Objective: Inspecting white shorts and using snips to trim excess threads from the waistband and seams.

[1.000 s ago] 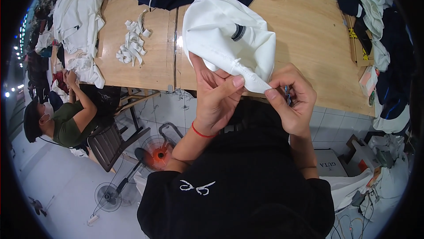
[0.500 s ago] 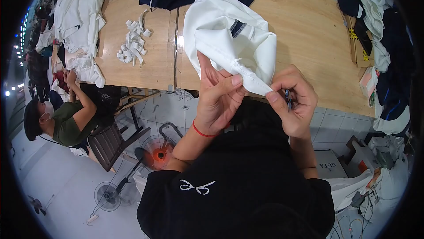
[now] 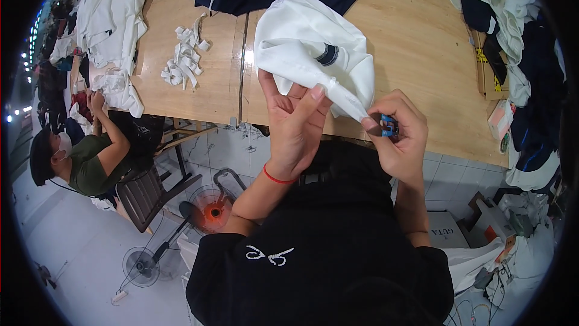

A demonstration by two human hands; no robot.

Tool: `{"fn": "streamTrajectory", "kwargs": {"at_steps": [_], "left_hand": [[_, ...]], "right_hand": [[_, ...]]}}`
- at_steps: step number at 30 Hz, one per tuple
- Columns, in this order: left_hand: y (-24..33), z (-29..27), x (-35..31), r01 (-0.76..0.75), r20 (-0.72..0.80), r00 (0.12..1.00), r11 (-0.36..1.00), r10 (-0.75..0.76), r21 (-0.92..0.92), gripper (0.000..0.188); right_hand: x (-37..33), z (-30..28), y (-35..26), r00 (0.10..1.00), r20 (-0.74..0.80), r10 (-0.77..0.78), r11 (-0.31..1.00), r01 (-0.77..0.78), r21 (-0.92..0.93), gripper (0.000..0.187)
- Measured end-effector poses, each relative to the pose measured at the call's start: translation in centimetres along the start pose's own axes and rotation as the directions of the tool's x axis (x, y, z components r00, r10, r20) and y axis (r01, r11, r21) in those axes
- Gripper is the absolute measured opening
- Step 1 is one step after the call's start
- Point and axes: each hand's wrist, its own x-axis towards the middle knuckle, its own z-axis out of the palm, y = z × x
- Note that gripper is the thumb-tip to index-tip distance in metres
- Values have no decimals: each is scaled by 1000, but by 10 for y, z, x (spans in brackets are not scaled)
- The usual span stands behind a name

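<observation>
While the left hand (image 3: 295, 124) has slid its grip nearer the white garment (image 3: 307, 48) tip above the surface (image 3: 416, 42), the right hand (image 3: 395, 136) stays clamped on a small blue tool (image 3: 389, 126), trimming apparently ongoing.

Two hands, left (image 3: 294, 126) and right (image 3: 395, 139), share one white garment (image 3: 310, 45) over the table (image 3: 416, 54). Beyond it: one strip pile (image 3: 183, 56), two floor fans (image 3: 212, 210) (image 3: 140, 264), one seated person (image 3: 84, 157).

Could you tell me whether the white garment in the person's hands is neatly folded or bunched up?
Bunched up: the white garment sits in a rumpled mound above the left hand, one corner pulled to a point toward the right hand.
</observation>
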Motion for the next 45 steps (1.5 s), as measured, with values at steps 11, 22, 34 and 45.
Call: {"fn": "streamTrajectory", "kwargs": {"at_steps": [11,22,34,45], "left_hand": [[-5,-10,0,-62,74,996,993,55,96,107],[-6,-14,0,-32,99,995,996,24,81,111],[-3,-19,0,-49,137,990,995,37,89,113],[-1,-23,-1,-76,138,989,980,51,181,112]], "right_hand": [[-3,11,-6,982,-73,176,966,-158,205,26],[-3,11,-7,972,-44,231,964,-223,147,18],[-2,11,-6,974,-42,221,971,-216,101,18],[0,12,-8,973,-40,225,971,-221,88,19]]}}
